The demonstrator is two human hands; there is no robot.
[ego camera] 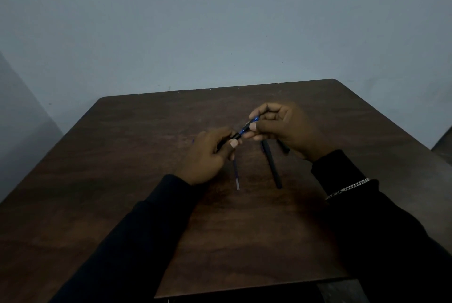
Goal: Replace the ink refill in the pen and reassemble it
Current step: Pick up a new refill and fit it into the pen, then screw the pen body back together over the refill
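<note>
Dark sleeves reach over the brown bench (122,168), a chain bracelet (347,189) on the right wrist. A loose refill (236,175) and a black pen (272,166) lie on the bench under the hands. The left hand (208,153) has its grip closed on the pen barrel (233,136); the right hand (283,129) pinches its blue-tipped end (249,125), both lifted above the wood

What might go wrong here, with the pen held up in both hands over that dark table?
1. The pen is pinched only by fingertips of the left hand and right hand; a slip may drop it.
2. The thin refill lies loose on the table beside the left wrist; a sleeve might roll it away.
3. The light is dim, and the dark pen lying on the table is hard to see.
</note>
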